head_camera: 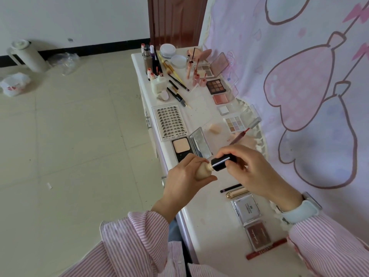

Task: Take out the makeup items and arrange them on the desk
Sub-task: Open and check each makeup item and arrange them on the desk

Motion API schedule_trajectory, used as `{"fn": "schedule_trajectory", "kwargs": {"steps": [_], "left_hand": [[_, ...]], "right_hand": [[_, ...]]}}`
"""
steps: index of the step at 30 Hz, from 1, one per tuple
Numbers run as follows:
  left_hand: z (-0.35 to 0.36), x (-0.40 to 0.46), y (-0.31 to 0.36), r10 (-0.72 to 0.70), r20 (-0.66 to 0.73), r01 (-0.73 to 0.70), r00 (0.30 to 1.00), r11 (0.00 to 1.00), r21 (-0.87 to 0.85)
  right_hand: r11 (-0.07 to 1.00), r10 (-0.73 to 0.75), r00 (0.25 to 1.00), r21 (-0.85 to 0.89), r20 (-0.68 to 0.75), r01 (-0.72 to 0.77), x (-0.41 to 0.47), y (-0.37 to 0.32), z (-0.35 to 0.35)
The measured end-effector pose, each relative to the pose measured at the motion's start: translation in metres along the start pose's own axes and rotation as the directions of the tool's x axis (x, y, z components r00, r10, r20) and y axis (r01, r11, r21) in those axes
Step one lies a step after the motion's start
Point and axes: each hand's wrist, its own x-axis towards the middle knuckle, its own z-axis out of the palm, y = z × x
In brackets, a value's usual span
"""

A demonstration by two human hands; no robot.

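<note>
Across the bench [199, 226], most makeup already lies arranged; the left hand [182, 179] clasps a foundation bottle [201, 170], the right hand [253, 172] grips its black cap [220, 162], not yet placed.

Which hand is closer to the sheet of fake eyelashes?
Left. The left hand is just below the false eyelash sheet, beside the open powder compact; the right hand is farther right.

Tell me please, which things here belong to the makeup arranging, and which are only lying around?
Belonging to the job:
- foundation bottle in the left hand
- its black cap in the right hand
- lash tray
- powder compact
- brown eyeshadow palette

Only lying about:
- white flask on the floor
- plastic bag on the floor
</note>
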Motion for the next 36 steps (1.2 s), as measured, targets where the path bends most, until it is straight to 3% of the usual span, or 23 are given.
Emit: {"fn": "schedule_trajectory", "kwargs": {"steps": [8,14,20,36], "left_hand": [[-0.005,-0.001,-0.004,-0.019,0.010,0.019,1.000,1.000,-0.003],[-0.003,0.001,0.003,0.056,-0.005,-0.056,0.998,0.998,0.021],[-0.004,0.002,-0.002,0.035,0.012,-0.036,0.999,0.999,0.040],[-0.008,0.004,-0.001,0.003,-0.077,-0.004,0.997,1.000,-0.023]], "right_hand": [[0.998,-0.056,0.998,0.031,0.001,0.056,0.001,-0.003,-0.012],[0.996,-0.063,0.996,-0.058,0.059,0.066,0.004,-0.002,-0.003],[0.992,-0.080,0.996,-0.093,0.038,0.084,0.003,-0.003,-0.006],[0.993,-0.105,0.993,0.053,-0.056,0.108,0.004,-0.001,-0.013]]}}
